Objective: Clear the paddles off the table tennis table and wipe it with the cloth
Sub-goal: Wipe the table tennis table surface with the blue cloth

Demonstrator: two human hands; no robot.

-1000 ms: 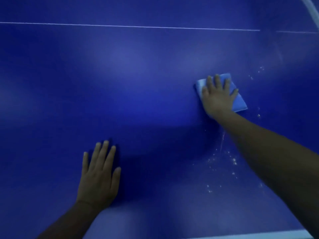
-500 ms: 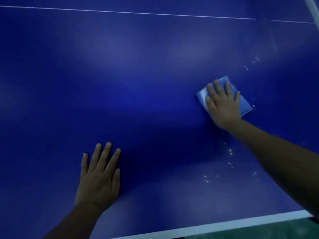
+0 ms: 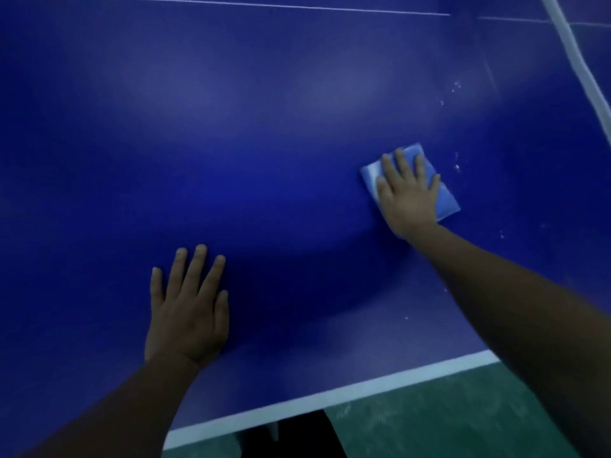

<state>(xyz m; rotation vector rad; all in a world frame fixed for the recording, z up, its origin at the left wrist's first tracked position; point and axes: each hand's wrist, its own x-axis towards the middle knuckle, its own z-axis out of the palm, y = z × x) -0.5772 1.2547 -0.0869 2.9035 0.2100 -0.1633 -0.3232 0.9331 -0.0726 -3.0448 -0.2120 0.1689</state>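
The dark blue table tennis table (image 3: 264, 127) fills the view. A folded light blue cloth (image 3: 444, 196) lies flat on it at the right. My right hand (image 3: 408, 193) presses down on the cloth with fingers spread, covering most of it. My left hand (image 3: 188, 309) rests palm down on the bare table near the front edge, fingers apart, holding nothing. No paddle is in view.
White specks (image 3: 458, 163) dot the table right of the cloth and further back. The table's white front edge line (image 3: 330, 396) runs along the bottom, with green floor (image 3: 429, 424) beyond it. A white side line (image 3: 575, 61) crosses the top right.
My right hand has slid the cloth toward me, over the specks nearer the front edge. More of the front edge and floor shows. My left hand has stayed put.
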